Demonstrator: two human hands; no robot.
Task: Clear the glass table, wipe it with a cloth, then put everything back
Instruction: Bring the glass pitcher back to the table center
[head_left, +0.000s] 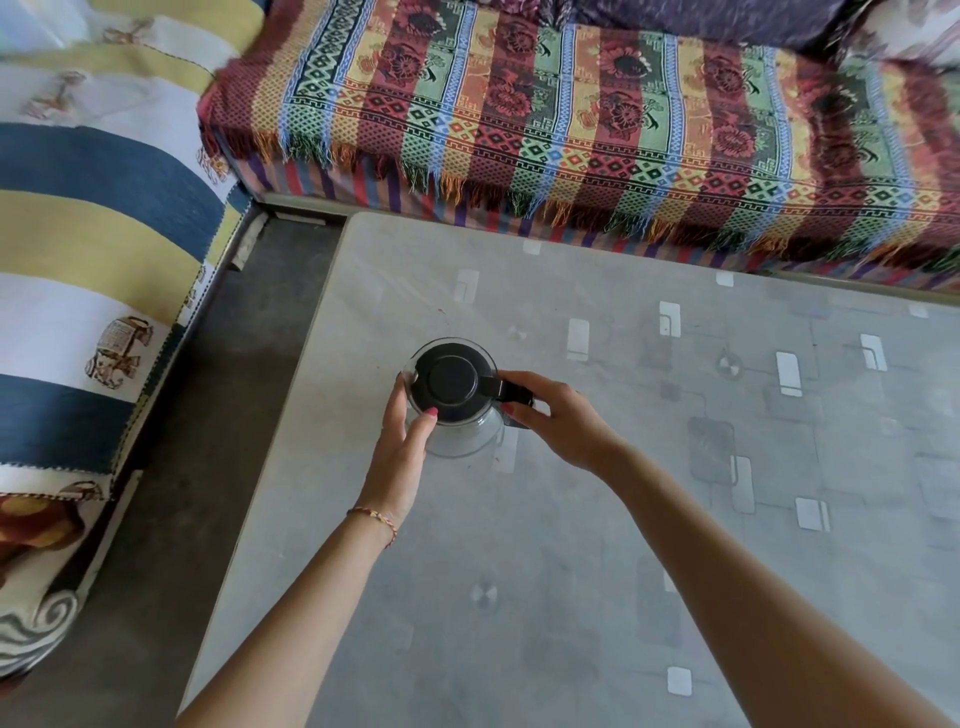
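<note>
- Centrally, a clear glass jug with a round black plastic lid (451, 387) stands upright on the frosted grey glass table (597, 545), a little left of the frame's middle
- Its black handle (514, 393) sticks out toward the right of the picture, level with the lid
- Coming up from the lower left, the left hand (402, 452) cups the jug's left side; the fingers are curved loosely against the glass wall, the thumb tip with red nail polish touching the lid's lower rim
- A thin red and yellow thread bracelet (375, 521) circles the left wrist
- Reaching in from the lower right, the right hand (558, 421) is wrapped around the black handle, fingers closed over it
- Whether the jug's base rests fully on the tabletop or is lifted a touch cannot be told from this high angle
- Pale rectangular tile patterns of the floor show through the tabletop, most of them at centre and right of the frame
- Across the top of the frame runs a sofa under a multicoloured woven throw with a fringed edge (571, 119), just beyond the table's far edge
- Down the left side lies a second seat draped in a blue, yellow and white striped cloth printed with small elephants (88, 228)
- Between that seat and the table's left edge runs a strip of dark grey floor (171, 493)
</note>
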